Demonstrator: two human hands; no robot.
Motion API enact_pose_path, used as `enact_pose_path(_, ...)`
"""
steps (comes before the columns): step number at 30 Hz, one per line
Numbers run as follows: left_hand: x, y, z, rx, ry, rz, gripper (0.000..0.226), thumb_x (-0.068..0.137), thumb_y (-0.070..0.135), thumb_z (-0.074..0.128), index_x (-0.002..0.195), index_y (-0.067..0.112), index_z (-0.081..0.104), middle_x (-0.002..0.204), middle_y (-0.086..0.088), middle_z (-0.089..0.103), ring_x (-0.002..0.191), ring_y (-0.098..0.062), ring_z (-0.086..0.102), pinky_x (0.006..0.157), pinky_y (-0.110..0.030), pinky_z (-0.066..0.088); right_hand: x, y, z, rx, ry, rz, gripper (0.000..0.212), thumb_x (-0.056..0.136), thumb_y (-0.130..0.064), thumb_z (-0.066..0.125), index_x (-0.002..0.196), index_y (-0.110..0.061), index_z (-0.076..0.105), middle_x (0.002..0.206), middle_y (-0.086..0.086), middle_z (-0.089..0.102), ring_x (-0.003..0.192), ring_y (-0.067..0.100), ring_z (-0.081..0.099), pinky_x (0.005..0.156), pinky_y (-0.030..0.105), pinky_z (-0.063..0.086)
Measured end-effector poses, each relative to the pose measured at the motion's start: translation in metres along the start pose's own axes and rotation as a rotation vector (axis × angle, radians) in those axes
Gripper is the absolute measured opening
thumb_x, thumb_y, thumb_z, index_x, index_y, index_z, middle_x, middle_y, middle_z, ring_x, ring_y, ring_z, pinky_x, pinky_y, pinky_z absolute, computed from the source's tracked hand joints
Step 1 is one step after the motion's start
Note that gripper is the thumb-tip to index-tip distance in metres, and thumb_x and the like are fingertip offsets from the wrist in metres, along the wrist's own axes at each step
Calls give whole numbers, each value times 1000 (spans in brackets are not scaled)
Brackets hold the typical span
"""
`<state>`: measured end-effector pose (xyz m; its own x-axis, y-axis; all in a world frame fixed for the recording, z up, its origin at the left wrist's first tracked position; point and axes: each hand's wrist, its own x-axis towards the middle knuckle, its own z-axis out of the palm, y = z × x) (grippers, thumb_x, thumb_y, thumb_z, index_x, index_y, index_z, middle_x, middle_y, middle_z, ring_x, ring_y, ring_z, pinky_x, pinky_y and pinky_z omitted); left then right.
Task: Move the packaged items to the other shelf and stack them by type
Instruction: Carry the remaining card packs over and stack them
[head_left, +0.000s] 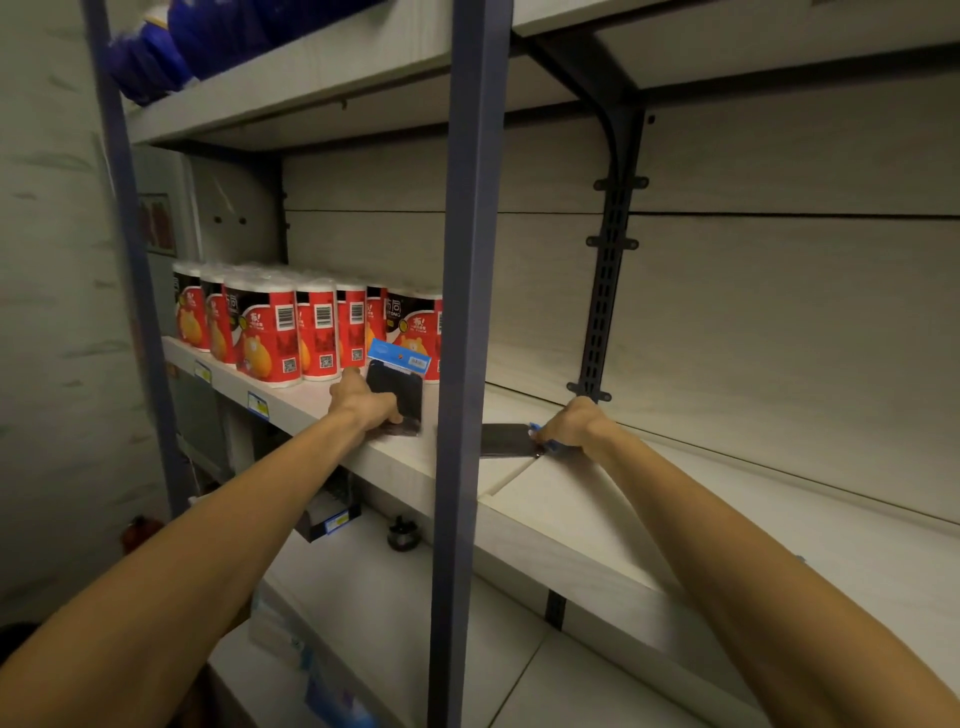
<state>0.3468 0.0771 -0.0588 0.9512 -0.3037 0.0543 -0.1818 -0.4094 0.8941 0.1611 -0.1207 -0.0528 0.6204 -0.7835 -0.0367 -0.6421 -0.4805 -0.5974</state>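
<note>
My left hand (363, 402) grips a black packaged item with a blue header card (397, 379), held upright on the left shelf (291, 402) in front of several red paper rolls (270, 332). Another dark flat pack lies under it at the shelf edge. To the right of the blue post, my right hand (574, 423) holds a second dark flat pack with a blue header (506, 440), lying flat on the right shelf (597, 499). The post hides part of both packs.
A blue vertical post (465, 364) stands between my two arms. Blue bottles (171, 47) sit on the top shelf. The lower shelf (363, 587) holds a small dark object (402, 535) and a labelled box (330, 519). A black bracket (605, 291) runs up the back wall.
</note>
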Motion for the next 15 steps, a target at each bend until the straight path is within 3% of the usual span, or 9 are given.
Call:
enact_pose_path(1,-3,1,-1,-29,8,-15,68,79,-3,75,137,9,40,123,-14,55,115,-33,59,80,-35,52,0,2,1,27,12,-9,34,85,-29,79,67,-7,61,77,7,62,85,24,66,74,32,47)
enact_pose_path(3,-7,1,-6,-98,23,-45,56,78,-5,71,129,5,48,119,-16,61,109,-32,61,80,-37,55,-1,7,2,137,50,-29,25,91,-25,72,86,-1,69,94,14,70,92,27,66,83,37,52)
enact_pose_path(5,-7,-1,-11,-189,44,-57,45,79,-6,64,122,2,55,115,-19,64,101,-31,63,82,-39,57,-3,11,0,269,115,-40,16,98,-17,60,95,-3,67,102,17,67,91,27,62,86,39,53)
enact_pose_path(7,-13,-2,-15,-285,31,-54,31,83,-10,58,113,-2,63,107,-18,67,86,-27,63,76,-36,55,-11,14,-3,391,173,-38,13,101,-13,52,93,-9,60,102,15,64,91,26,62,82,38,55)
enact_pose_path(9,-21,-5,-20,-338,36,-57,21,85,-11,57,100,0,66,104,-17,67,86,-25,62,75,-34,51,-21,18,-7,528,191,-41,8,101,-10,50,103,-9,57,105,15,63,88,29,65,72,39,61)
enact_pose_path(11,-28,-7,-26,-378,68,-44,30,84,-9,61,111,3,66,112,-16,66,97,-25,59,82,-34,50,-36,20,-13,657,220,-59,9,99,-4,50,107,-8,54,103,15,59,79,28,65,61,38,62)
enact_pose_path(13,-38,-8,-35,-411,106,-25,46,84,-6,64,128,7,61,118,-12,64,102,-25,58,90,-37,51,-54,22,-20,725,268,-63,13,99,-4,54,111,-9,50,104,14,57,85,29,64,69,44,63)
enact_pose_path(15,-51,-8,-43,-460,142,-2,49,83,-5,65,130,9,61,123,-13,64,105,-24,56,98,-38,51,-68,26,-24,760,304,-65,24,99,-9,59,122,-9,49,105,12,55,90,31,64,76,48,62)
